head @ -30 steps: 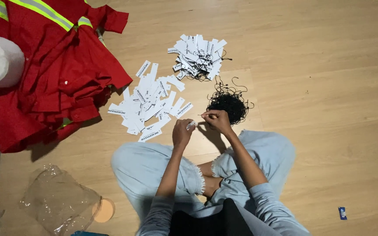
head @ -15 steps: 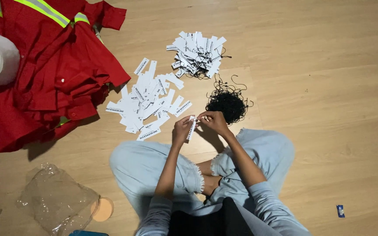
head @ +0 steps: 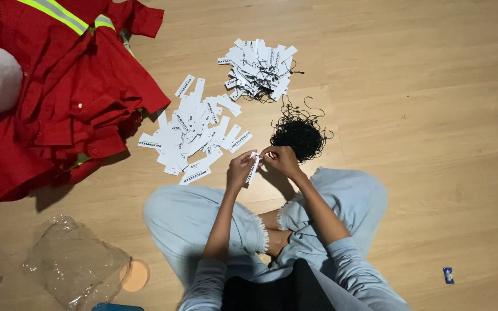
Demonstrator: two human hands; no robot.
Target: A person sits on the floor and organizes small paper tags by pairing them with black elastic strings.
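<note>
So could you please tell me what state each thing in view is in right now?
Left hand: pinching a white paper tag.
Right hand: closed at the tag's top end.
White paper tag: held upright between both hands.
Loose white tags pile: scattered, without strings.
Far white tags pile: heaped, strings attached.
Black string bundle: tangled.
Red garments: piled, crumpled.
Clear plastic bag: crumpled.

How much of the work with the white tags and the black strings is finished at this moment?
Done: a far pile of tags with strings lies apart. In hand: the left hand and the right hand hold one white tag between them, beside the tangle of black strings. Left: a larger loose pile of plain tags without visible strings.
</note>
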